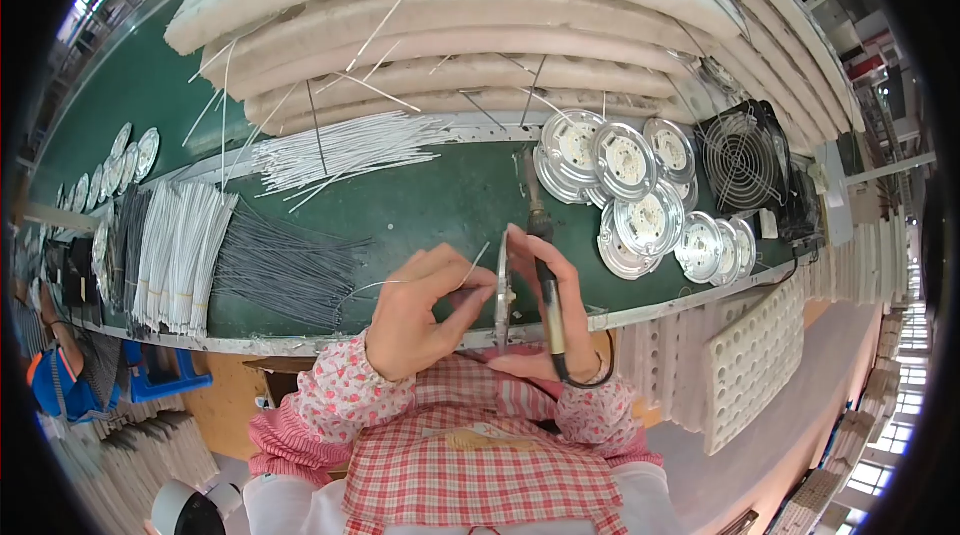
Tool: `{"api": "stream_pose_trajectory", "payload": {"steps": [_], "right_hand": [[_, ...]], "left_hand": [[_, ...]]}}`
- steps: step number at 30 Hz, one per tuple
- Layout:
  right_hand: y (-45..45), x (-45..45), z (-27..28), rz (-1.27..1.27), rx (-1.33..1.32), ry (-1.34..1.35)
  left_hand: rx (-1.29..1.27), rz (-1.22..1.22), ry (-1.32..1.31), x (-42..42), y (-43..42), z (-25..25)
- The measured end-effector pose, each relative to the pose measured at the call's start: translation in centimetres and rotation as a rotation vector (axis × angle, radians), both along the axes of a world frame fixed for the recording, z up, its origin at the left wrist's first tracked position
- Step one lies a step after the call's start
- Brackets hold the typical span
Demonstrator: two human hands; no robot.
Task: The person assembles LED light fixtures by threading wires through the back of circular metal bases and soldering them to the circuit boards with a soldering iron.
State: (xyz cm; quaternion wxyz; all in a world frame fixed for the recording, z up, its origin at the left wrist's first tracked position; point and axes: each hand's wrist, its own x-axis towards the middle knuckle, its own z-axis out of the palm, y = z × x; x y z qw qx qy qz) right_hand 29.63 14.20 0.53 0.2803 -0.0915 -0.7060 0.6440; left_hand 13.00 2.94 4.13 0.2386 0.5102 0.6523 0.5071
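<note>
Left hand tight on wire, right hand around disc, iron, near bench edge

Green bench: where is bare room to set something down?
Middle: between white wires, dark wires, left hand and soldering iron. Far left: between pale stack and small discs. Crowded: right, metal discs and fan; left front, wire bundles.

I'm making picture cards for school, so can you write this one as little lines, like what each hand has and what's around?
Left hand: pinching a white wire
Right hand: holding a disc, seen edge-on, and an iron
Bench: green
Loose wires: white pile farther off, dark pile nearer
Bundle: white wires, at left
Shiny discs: grouped at right
Fan: black, at right
</note>
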Motion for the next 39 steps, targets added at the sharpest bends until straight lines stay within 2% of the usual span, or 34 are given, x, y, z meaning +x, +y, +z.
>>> {"api": "stream_pose_trajectory", "payload": {"steps": [3, 10, 13, 16, 19, 21, 24, 25, 29, 32, 39], "right_hand": [[0.2, -0.7, 0.9, -0.113, 0.396, -0.118], [1.2, -1.3, 0.4, -0.093, 0.383, -0.153], [1.3, -1.5, 0.2, -0.110, 0.358, -0.145], [0.9, -1.6, -0.2, -0.173, 0.488, -0.153], [0.2, -1.9, -0.7, -0.275, 0.667, -0.154], [-0.1, -1.7, -1.3, -0.346, 0.715, -0.263], [0.0, -2.1, -1.0, -0.410, 0.785, -0.402], [0.0, -2.3, -0.8, -0.417, 0.804, -0.444], [1.7, -0.5, -1.0, -0.423, 0.809, -0.345], [2.9, 2.1, 0.5, -0.334, 0.529, -0.227], [4.5, 2.8, 0.7, -0.160, 0.440, -0.209]], "left_hand": [[-0.029, 0.057, -0.058, 0.0, -0.1, -1.1], [-0.095, 0.080, -0.158, -0.7, 0.1, -2.5], [-0.171, 0.079, -0.400, -1.7, 0.2, -3.0], [-0.355, 0.015, -0.285, -2.3, 0.7, -2.9], [-0.324, 0.116, -0.147, -0.9, 2.4, -2.6], [-0.369, 0.155, -0.121, -0.2, 3.4, -3.3], [-0.251, 0.263, 0.524, -0.4, 4.1, -4.3], [-0.204, 0.383, 0.660, -0.3, 4.3, -3.8], [-0.012, 0.074, 0.625, -2.4, 2.3, -3.7], [0.016, -0.086, 0.514, -2.8, 1.8, -4.2], [0.009, -0.098, 0.549, -2.6, 2.6, -4.7]]}}
